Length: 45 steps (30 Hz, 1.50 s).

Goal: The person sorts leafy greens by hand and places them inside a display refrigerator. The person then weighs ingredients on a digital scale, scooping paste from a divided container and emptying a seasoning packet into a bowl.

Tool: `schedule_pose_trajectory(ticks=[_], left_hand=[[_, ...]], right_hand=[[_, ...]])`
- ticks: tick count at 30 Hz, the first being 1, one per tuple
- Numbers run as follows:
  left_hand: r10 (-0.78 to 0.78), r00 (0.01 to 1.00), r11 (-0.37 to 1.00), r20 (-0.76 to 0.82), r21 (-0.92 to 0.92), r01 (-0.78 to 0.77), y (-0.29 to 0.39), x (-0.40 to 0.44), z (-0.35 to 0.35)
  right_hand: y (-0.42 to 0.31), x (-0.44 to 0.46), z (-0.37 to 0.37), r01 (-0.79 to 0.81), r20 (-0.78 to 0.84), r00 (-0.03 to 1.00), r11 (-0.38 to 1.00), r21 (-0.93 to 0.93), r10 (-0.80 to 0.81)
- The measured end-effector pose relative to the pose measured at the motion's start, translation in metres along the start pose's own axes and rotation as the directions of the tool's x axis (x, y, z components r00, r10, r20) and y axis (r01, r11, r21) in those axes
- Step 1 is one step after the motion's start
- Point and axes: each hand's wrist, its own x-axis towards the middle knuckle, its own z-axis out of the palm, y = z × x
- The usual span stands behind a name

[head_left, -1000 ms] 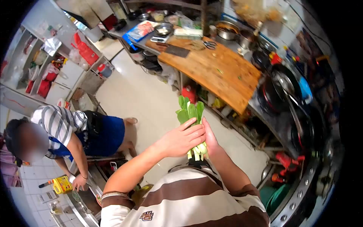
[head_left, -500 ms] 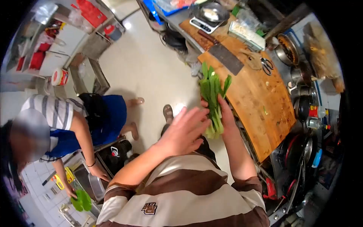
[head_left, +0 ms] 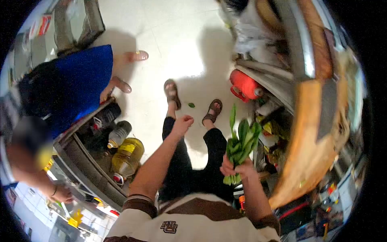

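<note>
A bunch of leafy greens (head_left: 241,145) is in my right hand (head_left: 238,167), gripped around its pale stems, with the leaves pointing up and away from me. My left hand (head_left: 184,125) hangs over the floor in front of my legs, its fingers curled; whether anything small is in it does not show. A single green leaf (head_left: 191,105) lies on the floor between my sandalled feet, beyond my left hand.
At the right stands a wooden board (head_left: 300,149) on a counter, with a red container (head_left: 246,84) below. Oil bottle (head_left: 127,156) and a dark-capped bottle (head_left: 119,134) stand on the left shelf. Another person in a blue apron (head_left: 76,84) is at the left.
The view has tipped down to the floor. My left hand has left the greens and dropped forward, its fingers now curled. The greens stay in my right hand; the floor leaf has come into view.
</note>
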Motion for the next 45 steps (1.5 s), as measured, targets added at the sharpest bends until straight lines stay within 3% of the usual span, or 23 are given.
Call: schedule_pose_trajectory(ticks=[1, 4, 5, 7, 8, 10, 12, 15, 18, 21, 24, 26, 27, 28, 30, 31, 32, 33, 34, 35, 37, 43, 45], left_hand=[[-0.144, 0.989, 0.987, -0.023, -0.077, 0.142, -0.022, 0.025, 0.018], [-0.23, 0.971, 0.972, -0.063, -0.062, 0.226, -0.13, 0.1, 0.066], [-0.245, 0.965, 0.969, -0.088, -0.029, 0.244, -0.149, 0.121, 0.071], [-0.287, 0.948, 0.956, -0.135, 0.027, 0.293, -0.187, 0.171, 0.08], [-0.228, 0.952, 0.973, -0.204, -0.094, 0.213, -0.254, 0.218, 0.095], [-0.329, 0.875, 0.942, -0.354, -0.185, 0.279, -0.316, 0.286, 0.111], [-0.431, 0.799, 0.895, -0.42, -0.311, 0.32, -0.296, 0.312, 0.101], [-0.41, 0.717, 0.908, -0.564, -0.184, 0.375, -0.293, 0.346, 0.093], [-0.52, 0.741, 0.851, -0.426, -0.334, 0.405, -0.289, 0.365, 0.086], [-0.448, 0.773, 0.893, -0.449, -0.253, 0.371, -0.288, 0.363, 0.078], [-0.165, 0.866, 0.954, -0.473, -0.3, 0.018, -0.199, 0.294, 0.058], [-0.02, 0.924, 0.934, -0.381, -0.336, -0.119, -0.12, 0.22, 0.03], [0.185, 0.871, 0.94, -0.454, -0.176, -0.292, -0.083, 0.179, 0.014], [0.391, 0.774, 0.891, -0.498, -0.006, -0.454, -0.051, 0.136, -0.001], [0.601, 0.65, 0.779, -0.465, 0.156, -0.607, -0.012, 0.057, -0.035], [0.756, 0.504, 0.63, -0.419, 0.256, -0.733, 0.028, 0.02, -0.058], [0.807, 0.532, 0.588, -0.256, 0.266, -0.764, 0.064, -0.017, -0.084], [0.863, 0.421, 0.498, -0.279, 0.325, -0.804, 0.09, -0.046, -0.095], [0.91, 0.377, 0.414, -0.174, 0.319, -0.853, 0.114, -0.072, -0.111], [0.951, 0.261, 0.305, -0.168, 0.356, -0.883, 0.13, -0.096, -0.119], [0.983, 0.162, 0.184, -0.087, 0.418, -0.89, 0.169, -0.143, -0.144], [0.989, -0.146, -0.103, -0.023, 0.598, -0.795, 0.302, -0.226, -0.213], [0.981, -0.196, -0.15, 0.002, 0.648, -0.747, 0.34, -0.235, -0.227]], right_hand=[[0.005, 0.007, -0.024, -0.047, -0.069, 0.997, 0.997, -0.057, 0.043], [0.051, -0.001, -0.138, -0.245, -0.126, 0.957, 0.959, 0.143, 0.263], [0.065, -0.006, -0.16, -0.221, -0.102, 0.952, 0.876, 0.429, 0.29], [0.094, -0.015, -0.202, -0.117, -0.054, 0.938, 0.459, 0.881, 0.342], [0.1, -0.029, -0.225, -0.126, -0.148, 0.926, 0.654, 0.746, 0.348], [0.096, -0.02, -0.245, -0.251, -0.29, 0.875, 0.876, 0.411, 0.387], [0.089, 0.0, -0.245, -0.263, -0.349, 0.861, 0.911, 0.318, 0.37], [0.075, 0.042, -0.239, -0.229, -0.374, 0.866, 0.928, 0.293, 0.332], [0.066, 0.075, -0.23, -0.193, -0.382, 0.88, 0.946, 0.259, 0.284], [0.061, 0.108, -0.208, -0.154, -0.363, 0.903, 0.962, 0.224, 0.229], [0.064, 0.138, -0.18, -0.03, -0.332, 0.94, 0.987, 0.157, 0.081], [0.067, 0.151, -0.158, -0.061, -0.503, 0.861, 0.997, 0.05, 0.078], [0.068, 0.159, -0.145, -0.057, -0.536, 0.843, 0.998, 0.0, 0.048], [0.063, 0.167, -0.115, -0.121, -0.673, 0.735, 0.993, -0.014, 0.08], [0.062, 0.178, -0.068, 0.004, -0.516, 0.856, 0.998, 0.066, 0.031], [0.058, 0.178, -0.037, 0.035, -0.475, 0.88, 0.999, 0.039, -0.013], [0.053, 0.18, -0.004, 0.051, -0.443, 0.896, 0.999, 0.017, -0.039], [0.049, 0.178, 0.031, 0.069, -0.415, 0.908, 0.998, -0.002, -0.063], [0.049, 0.174, 0.06, 0.16, -0.346, 0.929, 0.986, 0.045, -0.135], [0.044, 0.161, 0.089, 0.124, -0.377, 0.918, 0.992, -0.016, -0.121], [0.033, 0.155, 0.156, 0.236, -0.399, 0.884, 0.969, -0.071, -0.245], [-0.048, 0.131, 0.294, 0.343, -0.054, 0.937, 0.937, -0.058, -0.346], [-0.08, 0.132, 0.33, 0.389, 0.041, 0.921, 0.915, -0.105, -0.386]])
